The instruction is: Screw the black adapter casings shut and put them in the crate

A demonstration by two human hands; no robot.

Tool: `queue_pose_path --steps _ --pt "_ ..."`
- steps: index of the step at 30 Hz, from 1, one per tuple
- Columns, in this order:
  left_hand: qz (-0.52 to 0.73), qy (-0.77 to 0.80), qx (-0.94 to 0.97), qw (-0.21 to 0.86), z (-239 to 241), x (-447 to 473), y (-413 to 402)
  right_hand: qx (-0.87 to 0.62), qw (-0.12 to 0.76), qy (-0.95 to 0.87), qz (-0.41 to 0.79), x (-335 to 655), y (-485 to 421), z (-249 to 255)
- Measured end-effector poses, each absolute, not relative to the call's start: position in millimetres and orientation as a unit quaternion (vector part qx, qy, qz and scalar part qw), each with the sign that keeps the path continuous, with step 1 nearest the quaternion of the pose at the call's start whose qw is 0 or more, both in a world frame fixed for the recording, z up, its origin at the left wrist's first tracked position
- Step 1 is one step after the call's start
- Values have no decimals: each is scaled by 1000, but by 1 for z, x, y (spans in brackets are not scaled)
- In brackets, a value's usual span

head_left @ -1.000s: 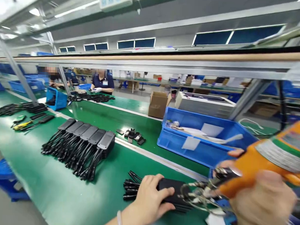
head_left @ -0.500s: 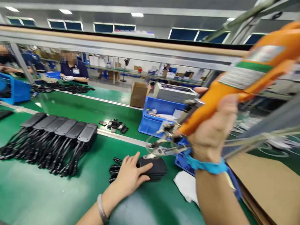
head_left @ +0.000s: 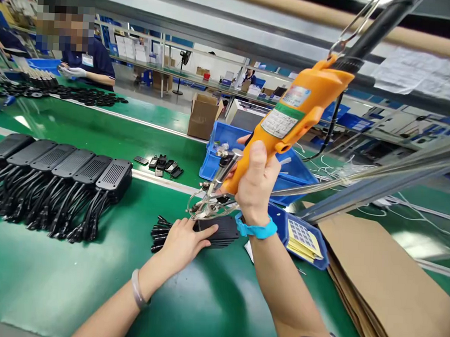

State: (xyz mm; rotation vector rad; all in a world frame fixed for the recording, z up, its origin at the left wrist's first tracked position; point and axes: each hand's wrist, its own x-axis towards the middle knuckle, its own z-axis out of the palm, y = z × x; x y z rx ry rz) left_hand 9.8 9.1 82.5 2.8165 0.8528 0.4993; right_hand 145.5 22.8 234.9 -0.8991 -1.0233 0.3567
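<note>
My right hand is wrapped round an orange electric screwdriver, held at a slant. Its metal tip end, with a ring-shaped guide, is down over a stack of black plastic cases. On top of that stack rests my left hand, fingers stretched out and thumb apart, holding nothing. Bundled black cables stick out at the stack's left side. Where exactly the bit meets the top case is hidden by the guide and my fingers.
Several stacks of black cases with cables stand at left. Small black parts lie near the metal rail. Blue bins, a blue tray with yellow label sheets and cardboard sheets are at right. A co-worker sits across.
The view has swung down and right. The screwdriver, blurred before, now shows sharply and more upright over the stack. My left hand stays on the cases.
</note>
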Motion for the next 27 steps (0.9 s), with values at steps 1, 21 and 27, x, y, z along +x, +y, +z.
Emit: queue_pose_path --steps 1,21,27 --pt "173 281 940 82 82 10 9 -417 760 -472 159 144 24 234" --pt "217 254 937 101 82 5 13 -387 814 -433 25 151 -7 267" --pt "311 251 894 201 71 11 21 -402 806 -436 -2 158 -16 283"
